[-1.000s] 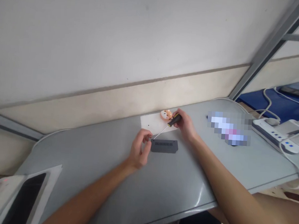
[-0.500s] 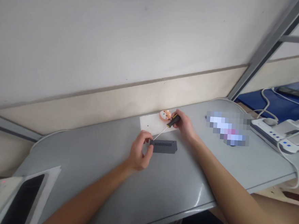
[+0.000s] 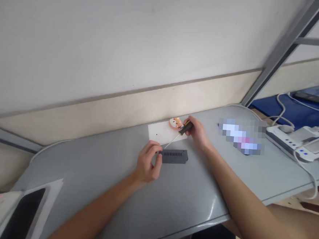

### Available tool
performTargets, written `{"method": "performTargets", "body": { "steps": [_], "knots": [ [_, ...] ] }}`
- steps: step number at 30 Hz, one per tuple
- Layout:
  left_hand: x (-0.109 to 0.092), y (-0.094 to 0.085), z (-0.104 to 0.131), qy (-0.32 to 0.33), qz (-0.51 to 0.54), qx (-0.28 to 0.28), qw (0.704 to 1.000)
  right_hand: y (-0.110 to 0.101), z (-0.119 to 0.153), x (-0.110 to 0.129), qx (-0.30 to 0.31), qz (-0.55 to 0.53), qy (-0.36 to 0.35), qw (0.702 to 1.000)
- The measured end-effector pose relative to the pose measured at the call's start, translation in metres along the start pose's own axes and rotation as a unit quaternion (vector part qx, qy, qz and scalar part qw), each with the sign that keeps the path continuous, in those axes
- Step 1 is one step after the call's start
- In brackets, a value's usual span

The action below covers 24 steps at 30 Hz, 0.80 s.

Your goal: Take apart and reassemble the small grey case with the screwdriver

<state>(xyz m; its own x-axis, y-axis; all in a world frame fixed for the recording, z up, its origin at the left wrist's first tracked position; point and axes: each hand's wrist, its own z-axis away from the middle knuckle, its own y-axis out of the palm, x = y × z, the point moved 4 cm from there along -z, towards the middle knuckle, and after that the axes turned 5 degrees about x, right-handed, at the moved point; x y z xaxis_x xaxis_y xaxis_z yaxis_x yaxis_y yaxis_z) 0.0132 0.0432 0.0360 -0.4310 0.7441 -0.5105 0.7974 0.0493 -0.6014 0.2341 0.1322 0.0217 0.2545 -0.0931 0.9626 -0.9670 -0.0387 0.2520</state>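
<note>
My left hand [image 3: 149, 161] grips the left end of a dark grey slotted box [image 3: 174, 157] between thumb and fingers. The box lies on the table with a row of narrow vents on its upper face. In my right hand [image 3: 198, 132] is a screwdriver [image 3: 186, 128] with a black and yellow handle. Its thin shaft slants down to the left, and the tip is close to the box's upper left corner, by my left fingertips. Whether the tip touches the box I cannot tell. Behind the box lies a white sheet [image 3: 158, 133] with a small dark speck on it.
A round orange-and-white animal-faced object [image 3: 175, 123] sits at the sheet's back edge. To the right are a blurred-out lit device [image 3: 240, 136] and a white power strip [image 3: 291, 143] with cables. A dark phone [image 3: 24, 214] lies at the grey table's [image 3: 99, 159] front left.
The screwdriver tip has shifted slightly right relative to the box's left corner. My left fingertips have drawn a little closer together. The whole view has moved slightly.
</note>
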Motion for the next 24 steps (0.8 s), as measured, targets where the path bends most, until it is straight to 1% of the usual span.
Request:
{"method": "performTargets", "body": {
  "steps": [4,6,9,12,16,21,24],
  "knots": [
    [-0.005,0.004,0.000,0.028,-0.061,0.020,0.998,-0.001,0.001,0.004,-0.053,0.044,0.019,0.997],
    [-0.007,0.006,0.000,0.041,-0.091,0.026,0.995,0.000,0.002,0.003,-0.070,0.068,0.030,0.995],
    [-0.010,0.009,0.001,0.059,-0.122,0.026,0.990,0.003,0.002,-0.003,-0.060,0.087,0.024,0.994],
    [-0.012,0.010,0.002,0.060,-0.142,0.019,0.988,0.006,0.001,-0.010,-0.045,0.102,0.014,0.994],
    [-0.012,0.009,0.001,0.040,-0.144,0.000,0.989,0.010,0.005,-0.011,-0.027,0.116,0.015,0.993],
    [-0.006,0.004,0.000,-0.023,-0.104,-0.025,0.994,0.017,0.010,-0.007,-0.008,0.135,0.027,0.990],
    [-0.001,-0.001,-0.001,-0.055,-0.093,-0.044,0.993,0.016,0.009,-0.008,-0.013,0.119,0.034,0.992]
  ]
}}
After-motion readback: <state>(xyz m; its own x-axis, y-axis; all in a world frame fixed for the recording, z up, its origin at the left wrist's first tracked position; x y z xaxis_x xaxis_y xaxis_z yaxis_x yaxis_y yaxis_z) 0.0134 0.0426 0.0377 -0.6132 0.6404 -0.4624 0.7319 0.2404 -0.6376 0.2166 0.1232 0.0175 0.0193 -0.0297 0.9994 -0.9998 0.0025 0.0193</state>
